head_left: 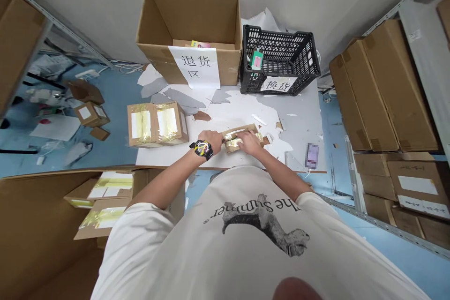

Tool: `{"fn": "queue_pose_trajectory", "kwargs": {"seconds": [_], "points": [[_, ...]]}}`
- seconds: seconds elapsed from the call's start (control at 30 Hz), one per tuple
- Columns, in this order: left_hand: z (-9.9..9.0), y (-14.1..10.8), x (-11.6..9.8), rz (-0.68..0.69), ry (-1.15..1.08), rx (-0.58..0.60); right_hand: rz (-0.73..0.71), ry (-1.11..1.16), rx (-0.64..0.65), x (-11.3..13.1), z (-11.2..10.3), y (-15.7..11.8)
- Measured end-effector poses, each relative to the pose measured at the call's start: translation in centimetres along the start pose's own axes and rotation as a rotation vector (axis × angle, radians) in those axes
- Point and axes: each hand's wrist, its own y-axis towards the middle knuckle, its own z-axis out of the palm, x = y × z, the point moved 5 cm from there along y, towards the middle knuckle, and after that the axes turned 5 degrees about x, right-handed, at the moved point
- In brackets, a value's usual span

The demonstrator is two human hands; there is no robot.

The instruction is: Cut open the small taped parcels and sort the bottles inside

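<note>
A small cardboard box (pixel 232 146) with shiny yellowish tape lies near the front edge of the white-covered table, its top partly parted. My left hand (pixel 212 138), with a black and yellow watch at the wrist, is closed at the box's left end; its fingertips are hidden. From the right, my right hand (pixel 249 142) grips the taped top, fingers bent over the opening. The contents of this box cannot be made out. Left of my hands stand two taped cartons (pixel 156 124) side by side, with white labels.
A large open carton (pixel 225 63) and a black plastic crate (pixel 281 63) stand at the back, both with paper signs. A purple phone-like item (pixel 311 155) lies at right. Torn paper covers the table (pixel 239 108). A deep carton (pixel 38 215) holds boxes at lower left; shelves flank both sides.
</note>
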Motion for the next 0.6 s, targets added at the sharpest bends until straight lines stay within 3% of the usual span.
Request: {"fn": "queue_pose_trajectory", "kwargs": {"seconds": [0.2, 0.47, 0.6], "points": [[-0.3, 1.3, -0.5, -0.014, 0.072, 0.002, -0.005, -0.025, 0.012, -0.1, -0.1, 0.3], [-0.4, -1.1, 0.0, -0.026, 0.112, -0.004, -0.008, -0.003, -0.003, 0.1, -0.1, 0.1], [-0.4, -0.4, -0.2, -0.069, 0.035, -0.006, -0.012, 0.011, 0.002, 0.2, 0.0, 0.3]]}}
